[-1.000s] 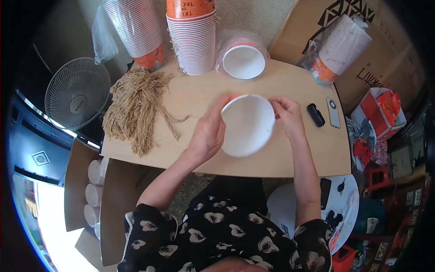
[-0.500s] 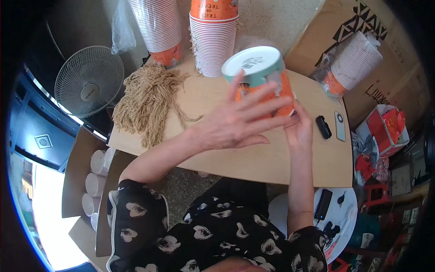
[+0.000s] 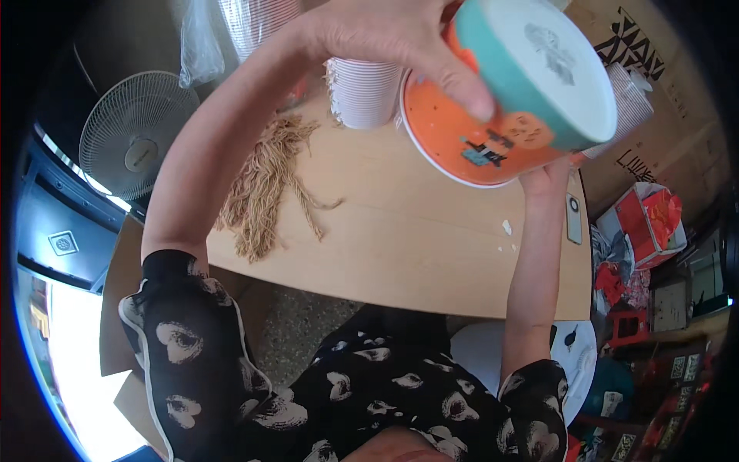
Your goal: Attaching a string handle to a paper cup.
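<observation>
1. While raised close to the camera above the worktop (image 3: 431,239), the bowl (image 3: 508,100), orange with a teal band and white base, tilts bottom-up.
2. Left hand (image 3: 385,35): fingers (image 3: 454,81) clasped over the bowl's upper side.
3. Right hand (image 3: 550,173): touching the bowl's lower rim from beneath; fingers hidden, grip cannot be told.
4. Stack of white cups (image 3: 366,92): behind the bowl.
5. Tan fibre bundle (image 3: 265,185): on the worktop, left.
6. Fan (image 3: 135,154): far left.
7. Phone (image 3: 574,218): right edge.
</observation>
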Action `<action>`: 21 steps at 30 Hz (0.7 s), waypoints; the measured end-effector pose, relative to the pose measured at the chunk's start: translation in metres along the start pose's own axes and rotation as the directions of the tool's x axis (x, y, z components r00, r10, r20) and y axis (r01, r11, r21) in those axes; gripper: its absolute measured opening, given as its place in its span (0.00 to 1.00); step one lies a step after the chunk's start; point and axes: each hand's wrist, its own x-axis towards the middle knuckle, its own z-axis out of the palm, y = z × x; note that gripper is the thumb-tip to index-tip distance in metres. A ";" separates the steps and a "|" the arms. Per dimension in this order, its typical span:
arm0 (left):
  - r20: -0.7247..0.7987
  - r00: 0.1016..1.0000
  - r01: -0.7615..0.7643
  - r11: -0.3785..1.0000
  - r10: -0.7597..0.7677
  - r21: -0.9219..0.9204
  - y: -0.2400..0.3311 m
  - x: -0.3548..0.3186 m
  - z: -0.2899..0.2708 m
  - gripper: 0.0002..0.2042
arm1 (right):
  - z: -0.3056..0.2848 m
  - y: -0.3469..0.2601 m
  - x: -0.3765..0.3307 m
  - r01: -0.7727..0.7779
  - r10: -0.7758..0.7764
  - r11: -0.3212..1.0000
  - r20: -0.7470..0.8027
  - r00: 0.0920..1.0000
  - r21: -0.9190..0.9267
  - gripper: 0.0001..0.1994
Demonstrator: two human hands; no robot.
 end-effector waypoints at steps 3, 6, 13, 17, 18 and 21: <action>0.047 0.996 -0.085 0.989 0.079 0.125 0.013 0.027 -0.020 0.79 | 0.020 -0.019 0.036 -0.017 0.029 0.997 0.156 0.987 -0.076 0.17; 0.015 0.981 -0.193 0.954 0.194 0.229 0.027 0.053 -0.048 0.75 | 0.051 -0.034 0.098 0.082 -0.524 0.584 -0.298 0.798 -0.808 0.17; -0.146 0.887 -0.222 0.683 0.437 0.696 0.007 0.098 -0.132 0.68 | 0.046 -0.032 0.328 0.265 -0.218 0.630 0.161 0.963 -0.730 0.14; -0.478 0.842 0.041 0.855 0.249 0.517 -0.025 0.081 -0.154 0.73 | 0.034 0.008 0.369 0.129 -0.116 0.702 0.066 0.991 -0.701 0.14; -0.497 0.837 0.074 0.851 0.230 0.519 -0.031 0.071 -0.160 0.73 | 0.043 0.033 0.367 0.072 -0.055 0.651 0.047 0.997 -0.756 0.13; -0.583 0.808 0.185 0.902 0.087 0.390 -0.057 0.068 -0.175 0.74 | 0.013 0.036 0.375 -0.005 -0.023 0.620 -0.024 0.999 -0.785 0.15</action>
